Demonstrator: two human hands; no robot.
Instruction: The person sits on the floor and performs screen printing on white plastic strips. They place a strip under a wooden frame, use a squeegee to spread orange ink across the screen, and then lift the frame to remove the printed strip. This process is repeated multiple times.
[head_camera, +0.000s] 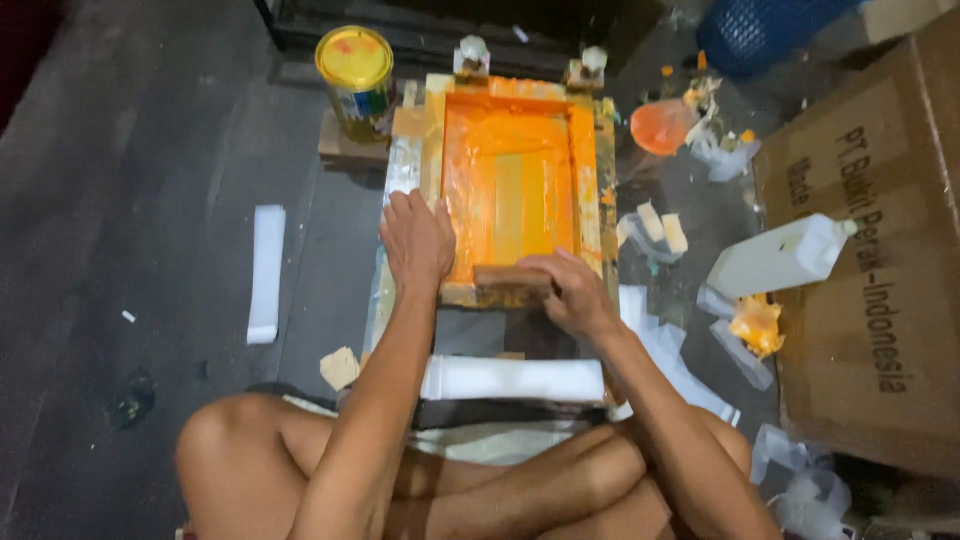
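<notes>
Head view: looking down at crossed bare legs on the dark floor (120, 200), both arms reaching forward.
Frame: resting flat ahead of the knees, a rectangular wooden screen-printing frame coated in orange ink (512, 185), taped along its edges.
Left hand: lying palm down with fingers spread flat on the frame's left near corner (418, 240), pressing rather than gripping.
Right hand: curling around a brown wooden squeegee block (512, 277) at the frame's near edge (572, 292), grasping it.
Progress: ink already spreading across the whole mesh, a paler band showing down the middle; squeegee sitting at the near end, suggesting a pass close to its finish; frame not yet lifted.
Near knees: long white foam-like strip (512, 379) lying crosswise just below the frame.
Surroundings: yellow-lidded paint tin (356, 75) at upper left; white plastic bottle (780, 257) lying on a large brown cardboard box (880, 300) at right; orange-stained rags and scraps (700, 120) crowding the right side; another white strip (266, 272) lying apart at left.
</notes>
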